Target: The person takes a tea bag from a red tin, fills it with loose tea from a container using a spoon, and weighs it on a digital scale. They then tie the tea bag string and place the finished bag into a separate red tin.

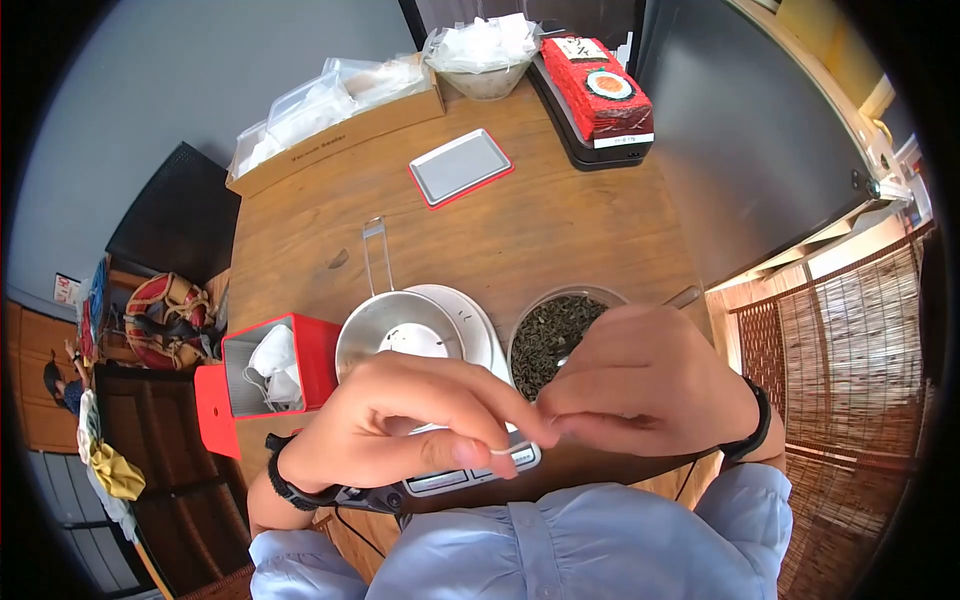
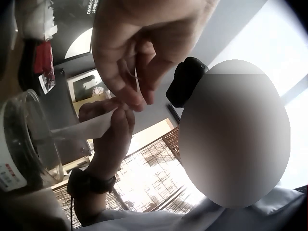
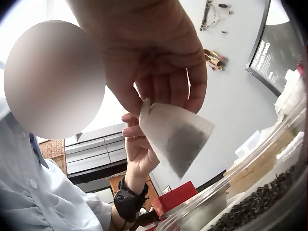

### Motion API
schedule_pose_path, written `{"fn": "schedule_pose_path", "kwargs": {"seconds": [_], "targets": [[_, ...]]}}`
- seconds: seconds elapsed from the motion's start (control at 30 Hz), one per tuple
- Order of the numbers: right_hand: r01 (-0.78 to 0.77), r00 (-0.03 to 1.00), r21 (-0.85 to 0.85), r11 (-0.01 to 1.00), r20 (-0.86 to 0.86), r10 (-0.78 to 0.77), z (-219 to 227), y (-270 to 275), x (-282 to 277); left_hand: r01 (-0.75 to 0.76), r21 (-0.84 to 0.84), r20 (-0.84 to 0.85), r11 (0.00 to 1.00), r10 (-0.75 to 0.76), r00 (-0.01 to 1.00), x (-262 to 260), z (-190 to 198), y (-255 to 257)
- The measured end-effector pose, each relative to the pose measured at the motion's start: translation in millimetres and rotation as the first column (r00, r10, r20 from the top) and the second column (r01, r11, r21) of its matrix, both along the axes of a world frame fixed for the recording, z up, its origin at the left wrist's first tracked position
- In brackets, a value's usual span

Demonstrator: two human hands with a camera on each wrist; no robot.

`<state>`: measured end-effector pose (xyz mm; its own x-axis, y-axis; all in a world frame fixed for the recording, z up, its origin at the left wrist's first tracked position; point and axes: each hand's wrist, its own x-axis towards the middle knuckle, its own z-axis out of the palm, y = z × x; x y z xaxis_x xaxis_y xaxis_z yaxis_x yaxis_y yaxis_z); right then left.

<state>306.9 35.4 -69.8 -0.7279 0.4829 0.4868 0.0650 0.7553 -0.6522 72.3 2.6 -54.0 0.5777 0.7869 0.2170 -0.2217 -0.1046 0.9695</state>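
Observation:
My right hand (image 1: 640, 380) pinches the top corner of a white tea bag (image 3: 178, 139), which hangs with dark leaves in its lower part. My left hand (image 1: 400, 415) meets it at the fingertips, a thin white string (image 2: 132, 73) pinched between its thumb and fingers. Below the right hand stands a clear round jar of dark tea leaves (image 1: 545, 340), partly hidden by that hand. Under the left hand, a steel pan (image 1: 400, 320) with a long handle sits on a white kitchen scale (image 1: 470, 320); a few leaf bits lie in the pan.
An open red box (image 1: 312, 350) with white bags inside stands left of the pan. Farther back are a small grey tray (image 1: 460, 168), a cardboard box of clear packets (image 1: 340, 135), a bowl of white bags (image 1: 485, 75) and a red packet (image 1: 605, 90) on a black device.

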Motion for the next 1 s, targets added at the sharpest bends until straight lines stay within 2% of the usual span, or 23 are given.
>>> {"fn": "schedule_pose_path", "kwargs": {"seconds": [0.07,0.1,0.17,0.2,0.27,0.37,0.4,0.47,0.53,0.57,0.63,0.67,0.73,0.77,0.87,0.9,0.93,1.0], "targets": [[-0.008,1.0,0.094,0.996,0.027,0.005,0,-1,-3,0.006,-0.03,-0.047,1.0,-0.007,0.999,-2,1,0],[-0.013,1.0,0.093,0.996,0.028,0.01,1,-2,-5,0.072,-0.05,-0.048,0.996,-0.074,0.996,-10,4,0],[0.035,0.996,0.206,0.978,0.078,-0.052,1,-4,-11,0.047,-0.031,-0.073,0.998,-0.049,0.996,-17,8,-2],[0.03,0.996,0.206,0.978,0.076,-0.046,1,-4,-13,0.028,-0.011,-0.099,1.0,-0.029,0.995,-19,9,-3],[0.074,0.987,0.327,0.942,0.108,-0.115,0,-4,-17,-0.021,-0.023,-0.124,1.0,0.018,0.992,-21,12,-10],[0.13,0.977,0.372,0.919,0.113,-0.184,-5,-4,-23,-0.114,0.045,-0.162,0.992,0.12,0.98,-31,13,-18],[0.125,0.978,0.371,0.92,0.111,-0.178,-4,-4,-24,-0.164,0.12,-0.192,0.979,0.185,0.964,-40,13,-21],[0.226,0.94,0.391,0.892,0.152,-0.305,2,-2,-22,-0.236,0.24,-0.219,0.942,0.289,0.932,-56,10,-27],[0.217,0.933,0.336,0.916,0.204,-0.296,5,-1,-13,-0.221,0.277,-0.455,0.935,0.331,0.827,-72,10,-32],[0.214,0.922,0.279,0.936,0.258,-0.288,4,-1,-8,-0.227,0.274,-0.456,0.934,0.334,0.825,-77,5,-34],[0.226,0.912,0.269,0.936,0.279,-0.3,-1,-1,-2,-0.223,0.408,-0.633,0.885,0.45,0.63,-85,-8,-40],[0.245,0.899,0.263,0.933,0.299,-0.32,-3,-1,1,-0.228,0.405,-0.635,0.886,0.452,0.627,-88,-9,-44],[0.258,0.897,0.273,0.927,0.29,-0.335,-8,-2,6,-0.294,0.61,-0.675,0.736,0.677,0.293,-91,-10,-51],[0.276,0.892,0.286,0.918,0.278,-0.355,-9,-2,8,-0.299,0.61,-0.675,0.734,0.678,0.289,-93,-10,-50],[0.304,0.872,0.265,0.915,0.311,-0.379,-7,-6,11,-0.049,0.719,-0.646,0.693,0.693,0.321,-94,-8,-44],[0.296,0.875,0.266,0.917,0.309,-0.372,-8,-7,12,-0.096,0.618,-0.722,0.78,0.612,0.322,-88,-11,-47],[0.303,0.874,0.256,0.918,0.309,-0.374,-10,-8,12,-0.101,0.62,-0.721,0.778,0.616,0.316,-83,-13,-45],[0.304,0.876,0.248,0.92,0.306,-0.372,-14,-12,9,0.237,0.65,-0.759,0.722,0.633,0.154,-74,-15,-39]]}}
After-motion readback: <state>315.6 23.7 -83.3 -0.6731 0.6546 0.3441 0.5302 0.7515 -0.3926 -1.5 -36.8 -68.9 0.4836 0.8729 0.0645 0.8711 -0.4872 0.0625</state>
